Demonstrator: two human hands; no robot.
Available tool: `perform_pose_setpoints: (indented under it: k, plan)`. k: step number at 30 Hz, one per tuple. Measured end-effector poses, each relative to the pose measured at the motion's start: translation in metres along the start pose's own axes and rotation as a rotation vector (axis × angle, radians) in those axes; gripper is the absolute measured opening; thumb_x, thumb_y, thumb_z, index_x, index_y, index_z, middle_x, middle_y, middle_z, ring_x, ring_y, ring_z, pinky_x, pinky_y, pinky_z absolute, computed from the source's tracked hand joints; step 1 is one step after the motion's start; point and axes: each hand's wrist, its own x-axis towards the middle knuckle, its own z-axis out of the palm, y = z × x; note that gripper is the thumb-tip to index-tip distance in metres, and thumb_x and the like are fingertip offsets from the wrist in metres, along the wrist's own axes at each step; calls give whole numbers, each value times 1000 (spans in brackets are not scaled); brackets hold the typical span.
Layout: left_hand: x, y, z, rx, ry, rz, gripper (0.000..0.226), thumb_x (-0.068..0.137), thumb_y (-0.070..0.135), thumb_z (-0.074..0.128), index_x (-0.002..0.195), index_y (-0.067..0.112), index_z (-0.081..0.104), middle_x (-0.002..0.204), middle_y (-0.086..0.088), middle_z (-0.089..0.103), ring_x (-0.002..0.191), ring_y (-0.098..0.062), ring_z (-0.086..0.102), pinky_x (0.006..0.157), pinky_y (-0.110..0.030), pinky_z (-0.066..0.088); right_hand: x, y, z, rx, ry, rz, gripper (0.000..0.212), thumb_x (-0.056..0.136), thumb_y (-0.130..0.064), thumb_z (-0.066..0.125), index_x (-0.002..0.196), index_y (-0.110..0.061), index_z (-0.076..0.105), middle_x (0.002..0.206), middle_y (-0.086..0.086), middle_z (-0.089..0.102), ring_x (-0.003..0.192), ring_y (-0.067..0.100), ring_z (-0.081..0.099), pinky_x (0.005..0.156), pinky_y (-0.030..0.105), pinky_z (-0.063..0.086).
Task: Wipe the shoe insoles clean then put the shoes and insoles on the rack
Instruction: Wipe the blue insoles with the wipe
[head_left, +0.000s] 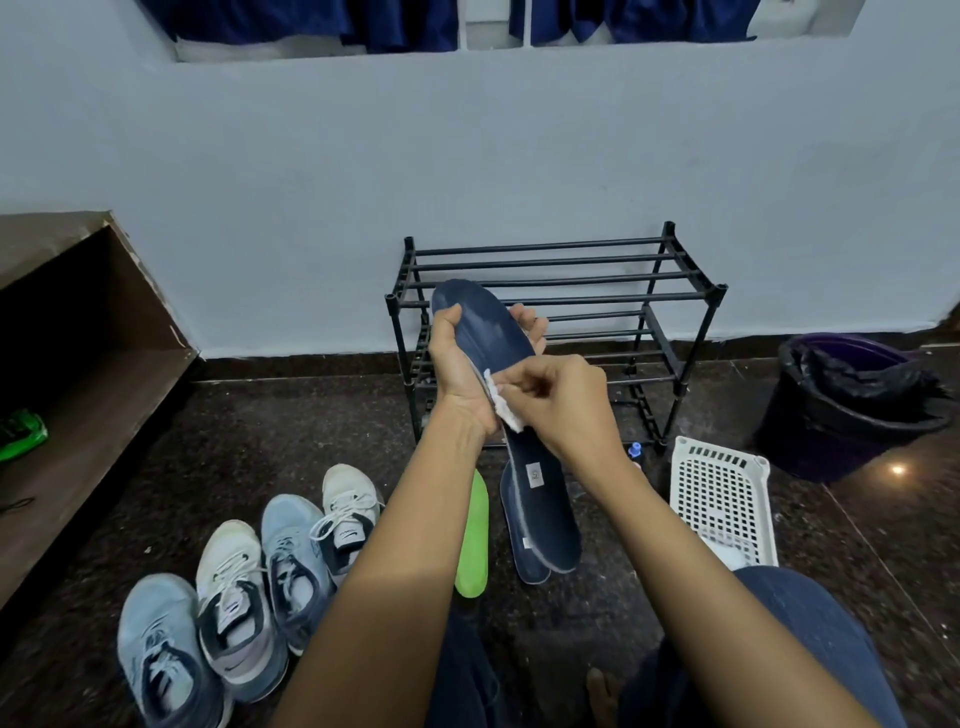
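Indoors, left fingers (525, 318) grip a navy insole (485, 325), right fingers (530, 382) pinch a wipe (508, 413) above dark floor (260, 415).

Navy insole (483, 322), tilted, before black rack (597, 296)

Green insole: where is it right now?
In the head view the green insole lies on the floor at lower centre, between the rightmost white shoe and two dark blue insoles.

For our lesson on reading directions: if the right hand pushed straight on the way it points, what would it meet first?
The right hand would press into the dark blue insole, which its white wipe seems to touch; the left hand holds it from behind.
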Motion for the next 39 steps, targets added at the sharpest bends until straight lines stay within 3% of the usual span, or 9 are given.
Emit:
perform_pose_setpoints:
  k: [5, 10, 12, 16, 21, 26, 29, 33, 39]
  plan:
    - [-1, -4, 3, -52, -33, 22, 47, 90, 42, 43, 94, -1, 60, 83, -10, 60, 79, -22, 62, 102, -38, 47, 3, -2, 6, 30, 132, -42, 14, 78, -2, 69, 84, -12, 76, 77, -1, 73, 67, 3, 63, 70, 10, 47]
    - [-9, -16, 4, 106, -9, 3, 44, 89, 41, 42, 94, 3, 63, 88, -7, 64, 75, -19, 65, 74, -28, 53, 16, -1, 11, -114, 305, -158, 14, 80, 0, 64, 88, -6, 74, 100, 11, 72, 85, 21, 69, 81, 27, 52]
    - [-10, -15, 3, 139, -1, -4, 43, 89, 42, 43, 91, 4, 65, 86, -6, 64, 72, -18, 65, 67, -25, 53, 18, -2, 8, -116, 303, -153, 15, 80, 1, 63, 89, -6, 74, 94, 9, 73, 85, 16, 68, 79, 17, 49]
    - [-10, -5, 4, 89, -31, -38, 47, 86, 46, 48, 91, 3, 64, 85, -8, 63, 86, -20, 63, 84, -30, 54, 8, -9, 0, 3, 111, -99, 16, 79, 0, 67, 89, -9, 76, 86, 2, 73, 80, -16, 55, 74, -2, 38]
    - [-5, -2, 5, 21, -38, -50, 49, 76, 43, 57, 97, -1, 63, 92, -10, 63, 91, -23, 63, 93, -33, 51, 1, -8, -4, 5, 10, -78, 15, 80, -5, 69, 89, -14, 77, 77, -4, 73, 72, 0, 64, 68, 3, 42]
    - [-2, -7, 6, 16, -35, -30, 46, 87, 41, 48, 101, -1, 62, 91, -9, 62, 96, -22, 60, 97, -31, 49, 4, -9, 2, 17, 112, -75, 16, 79, -1, 68, 88, -11, 77, 78, -1, 73, 70, 1, 62, 71, 4, 43]
    - [-5, -11, 6, 112, -30, -14, 45, 90, 41, 43, 99, 2, 63, 89, -7, 62, 92, -20, 63, 76, -25, 56, 9, -8, 6, -69, 183, -141, 16, 79, -1, 67, 88, -11, 76, 84, 3, 74, 76, 9, 67, 78, 17, 51]
    - [-9, -15, 7, 150, -31, -37, 42, 91, 41, 44, 98, 4, 63, 91, -6, 63, 84, -17, 62, 71, -23, 53, 14, -8, 9, -136, 288, -185, 14, 81, -3, 64, 89, -9, 74, 93, 10, 72, 76, 23, 68, 75, 37, 55]
    - [-6, -1, 5, 60, -70, -73, 47, 86, 45, 49, 99, 1, 63, 89, -7, 65, 88, -21, 65, 83, -30, 54, 3, -14, -6, -12, 44, -82, 18, 77, -2, 69, 87, -15, 77, 78, -5, 72, 69, 0, 62, 67, 2, 41]
